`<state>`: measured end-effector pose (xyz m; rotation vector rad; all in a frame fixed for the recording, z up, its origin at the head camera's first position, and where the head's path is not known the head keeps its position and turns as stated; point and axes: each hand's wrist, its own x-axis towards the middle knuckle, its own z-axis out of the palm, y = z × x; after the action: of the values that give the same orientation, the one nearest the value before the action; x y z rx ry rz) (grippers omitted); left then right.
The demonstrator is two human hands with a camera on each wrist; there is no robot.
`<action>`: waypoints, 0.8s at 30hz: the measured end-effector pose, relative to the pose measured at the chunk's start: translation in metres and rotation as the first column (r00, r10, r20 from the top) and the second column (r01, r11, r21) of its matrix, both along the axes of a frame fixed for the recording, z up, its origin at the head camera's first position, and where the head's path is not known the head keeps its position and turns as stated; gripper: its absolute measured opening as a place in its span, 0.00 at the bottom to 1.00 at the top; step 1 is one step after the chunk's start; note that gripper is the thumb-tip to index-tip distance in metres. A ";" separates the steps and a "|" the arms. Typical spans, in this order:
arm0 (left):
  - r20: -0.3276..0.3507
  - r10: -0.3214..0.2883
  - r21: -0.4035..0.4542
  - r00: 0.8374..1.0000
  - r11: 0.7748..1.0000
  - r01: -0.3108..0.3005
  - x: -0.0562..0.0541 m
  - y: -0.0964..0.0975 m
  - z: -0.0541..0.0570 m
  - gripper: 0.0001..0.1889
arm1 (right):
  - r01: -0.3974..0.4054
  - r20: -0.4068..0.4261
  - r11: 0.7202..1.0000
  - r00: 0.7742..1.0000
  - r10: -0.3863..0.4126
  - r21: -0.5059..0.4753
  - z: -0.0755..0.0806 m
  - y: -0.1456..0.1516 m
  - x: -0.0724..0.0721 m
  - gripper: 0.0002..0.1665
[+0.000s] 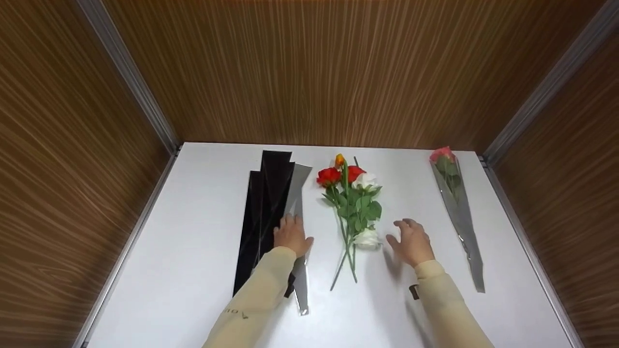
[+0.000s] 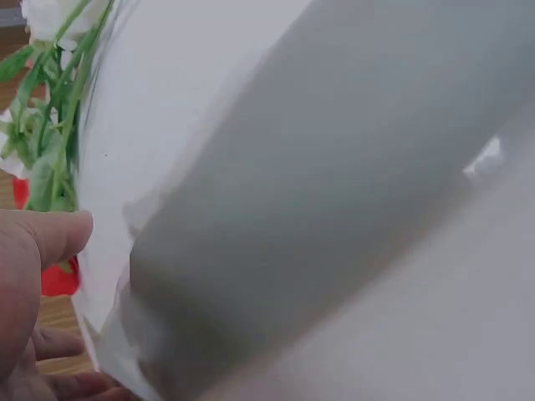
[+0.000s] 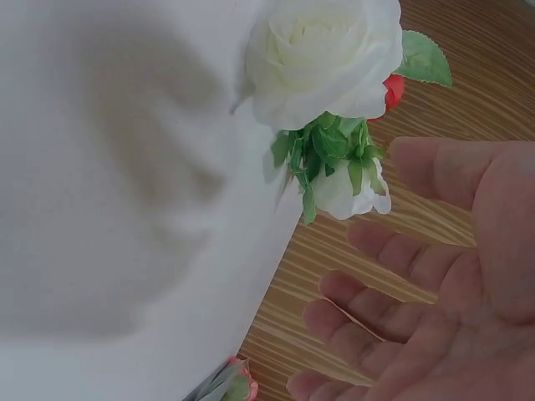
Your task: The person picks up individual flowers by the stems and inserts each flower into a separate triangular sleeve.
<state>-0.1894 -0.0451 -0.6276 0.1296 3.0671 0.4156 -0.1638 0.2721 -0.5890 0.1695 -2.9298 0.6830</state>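
Observation:
My left hand (image 1: 292, 237) reaches over a narrow grey see-through flower sleeve (image 1: 300, 179), its fingertips on the sleeve and its thumb spread to the side. Several black flower sleeves (image 1: 273, 188) lie overlapped just left of it, partly under that forearm. In the left wrist view the grey sleeve (image 2: 318, 184) runs close past the fingers. Loose flowers lie mid-table: a red rose (image 1: 329, 177), white roses and an orange bud (image 1: 340, 160), their green stems crossing. To the right of the nearer white rose (image 1: 367, 239), my right hand (image 1: 412, 242) hovers with fingers spread, holding nothing.
A pink rose (image 1: 442, 154) in a grey see-through sleeve (image 1: 466, 227) lies at the table's right. Wood-grain panels (image 1: 329, 72) enclose the white table (image 1: 193, 232) at the back and both sides.

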 end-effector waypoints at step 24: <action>-0.279 0.039 0.182 0.960 0.983 0.013 0.030 -0.006 -0.014 0.03 | -0.016 0.009 0.999 1.000 0.016 -0.038 -0.004 0.001 0.008 0.23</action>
<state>-0.1594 -0.0511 -0.6417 0.1900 3.3023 0.7405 -0.1554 0.2733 -0.5935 0.1870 -2.9248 0.7424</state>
